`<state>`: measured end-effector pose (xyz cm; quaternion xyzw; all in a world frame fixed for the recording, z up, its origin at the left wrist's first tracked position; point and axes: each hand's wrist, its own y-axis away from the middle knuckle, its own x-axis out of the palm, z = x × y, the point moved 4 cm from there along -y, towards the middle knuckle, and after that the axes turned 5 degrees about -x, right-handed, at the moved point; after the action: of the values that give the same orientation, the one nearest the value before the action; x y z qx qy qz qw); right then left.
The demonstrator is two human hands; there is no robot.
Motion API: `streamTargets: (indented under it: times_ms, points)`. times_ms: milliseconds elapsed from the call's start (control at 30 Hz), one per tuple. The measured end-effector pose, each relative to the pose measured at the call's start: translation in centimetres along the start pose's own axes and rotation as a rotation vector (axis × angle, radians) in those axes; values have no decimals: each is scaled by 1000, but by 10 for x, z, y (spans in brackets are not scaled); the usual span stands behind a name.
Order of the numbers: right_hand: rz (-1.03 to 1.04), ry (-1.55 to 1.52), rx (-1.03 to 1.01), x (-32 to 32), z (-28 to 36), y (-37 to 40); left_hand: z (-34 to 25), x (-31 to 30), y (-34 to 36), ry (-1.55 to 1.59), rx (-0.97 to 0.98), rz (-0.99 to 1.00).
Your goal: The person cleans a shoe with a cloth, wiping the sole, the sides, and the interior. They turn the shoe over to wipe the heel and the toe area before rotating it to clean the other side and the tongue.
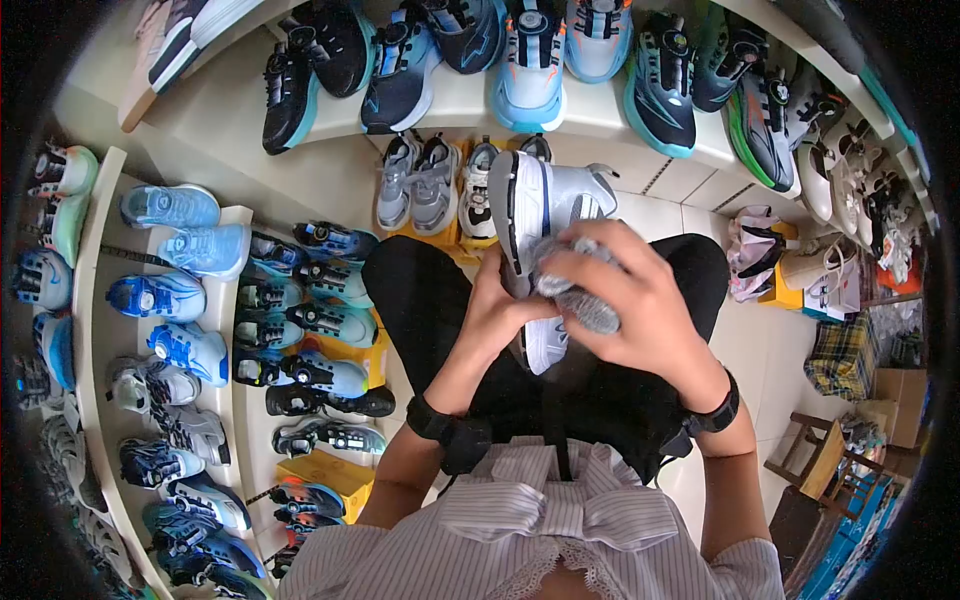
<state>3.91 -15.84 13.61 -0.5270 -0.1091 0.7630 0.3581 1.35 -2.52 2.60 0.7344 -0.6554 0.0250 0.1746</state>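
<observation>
A silver-grey and white sneaker (530,205) with dark stripes is held upright above my lap, its sole side turned to the left. My left hand (490,310) grips it around the middle from the left. In my right hand (625,290) is a bunched grey fuzzy cloth (590,305), pressed against the right side of the shoe. The fingers of my right hand wrap over the cloth and hide part of the shoe. Both wrists wear black bands.
Shelves of sneakers stand ahead (400,120) and on the left (225,390). Grey sneakers (420,185) sit on yellow boxes beyond my knees. To the right are more shoes, a plaid bag (842,355), a wooden chair (815,460) and cardboard boxes (905,405).
</observation>
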Motion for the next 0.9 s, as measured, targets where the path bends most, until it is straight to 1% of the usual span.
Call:
streamTargets:
  times_ms: [33, 100, 167, 233, 300, 367, 400, 433, 500, 533, 633, 667, 700, 767, 800, 833, 900]
  points:
    - [-85, 17, 39, -6, -2, -2, 1, -1, -1, -2, -2, 1]
    - [-288, 60, 96, -13, -9, -5, -1, 0, -1, -111, 75, 22]
    - [-337, 72, 69, -13, -10, -11, -2, 4, 1, -154, 74, 17]
    - [-236, 170, 1, -7, -1, -13, -2, 5, 1, -286, 163, -34]
    - [-214, 134, -2, -2, 4, -9, -1, 5, -1, -256, 170, -60]
    - [-64, 45, -20, 8, 2, -3, 1, 0, -6, -75, 143, -29]
    - [-80, 60, 3, 6, -2, -2, -7, 1, -5, -183, 175, -72]
    - [-138, 51, 39, 1, -6, -4, -6, 0, -4, -183, 175, -73]
    - [-259, 109, 89, -11, -14, -10, -8, -3, -2, -445, 219, -141]
    - [-321, 87, 140, -15, -18, -13, -14, 4, 1, -394, 248, -100]
    - [-365, 28, 145, -17, -24, -19, -6, 5, -2, -417, 284, -104]
    - [-326, 30, 65, -14, -18, -20, -4, 5, -3, -411, 260, -73]
    - [-279, 90, 38, -11, -11, -19, -9, 5, -3, -411, 260, -74]
    - [-196, 65, -9, -1, -3, -14, -10, 5, -4, -274, 150, -2]
    - [-144, 17, -19, 7, -3, -8, -10, 0, -7, -230, 166, -31]
    - [-96, -9, -50, 14, -3, -4, -7, -2, -7, -28, 119, -18]
    - [-78, 72, -15, 16, -5, 2, -6, -6, -6, -69, 54, -52]
